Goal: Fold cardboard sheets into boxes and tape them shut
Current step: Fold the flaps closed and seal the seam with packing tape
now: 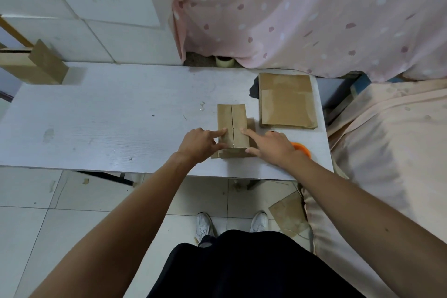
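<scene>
Near the right end of the table (108, 123), a small box (232, 118), top flaps folded shut and meeting in a seam down the middle. Held down from both sides.

At its left side, the left hand (197, 144), fingers (217, 132) apart: index stretched straight onto the left flap, thumb laid along the near top edge, the rest tucked back and wrapped round nothing. At its right side, the right hand (272, 145), much the same: index straight on the right flap just beside the seam, thumb spread toward the near right corner, contact there too unclear to tell.

Partly hidden behind the right hand, an orange tape holder (302, 149) on the table. Beyond and to the right of the box, apart from it, a stack of flat sheets (286, 101) close to the table's right edge. At the far left corner, more folded cardboard (44, 65). Past the far edge, a tape roll (225, 61) below a pink curtain (314, 14). On the floor beside the bed (387, 152), one loose sheet (289, 213).
</scene>
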